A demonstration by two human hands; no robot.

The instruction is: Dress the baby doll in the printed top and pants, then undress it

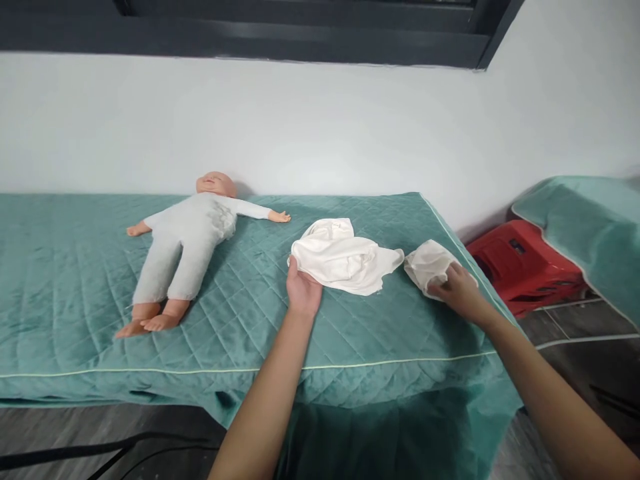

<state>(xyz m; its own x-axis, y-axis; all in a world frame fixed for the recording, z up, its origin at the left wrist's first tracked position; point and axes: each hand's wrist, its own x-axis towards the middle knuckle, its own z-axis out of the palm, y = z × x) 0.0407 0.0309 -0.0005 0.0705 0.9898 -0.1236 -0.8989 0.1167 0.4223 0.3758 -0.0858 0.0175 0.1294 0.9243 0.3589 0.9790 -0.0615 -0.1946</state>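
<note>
A crumpled white cloth garment point(345, 260) lies on the green quilted cover point(240, 333), right of the middle. My left hand point(303, 288) is at its lower left edge, thumb on top and the other fingers hidden under the fabric, gripping it. Farther right, my right hand point(457, 290) has its fingers closed on a smaller bunched white cloth point(429, 265). The two cloths lie close beside each other. On the left a baby doll point(187, 233) in a pale suit lies on its back, arms spread, away from both hands.
Behind the covered surface stands a white wall point(300, 127) with a dark frame point(250, 33) above. A red plastic stool point(525, 263) is beyond the right edge, near another green cover point(585, 220). Black cables point(135, 440) show at the lower left.
</note>
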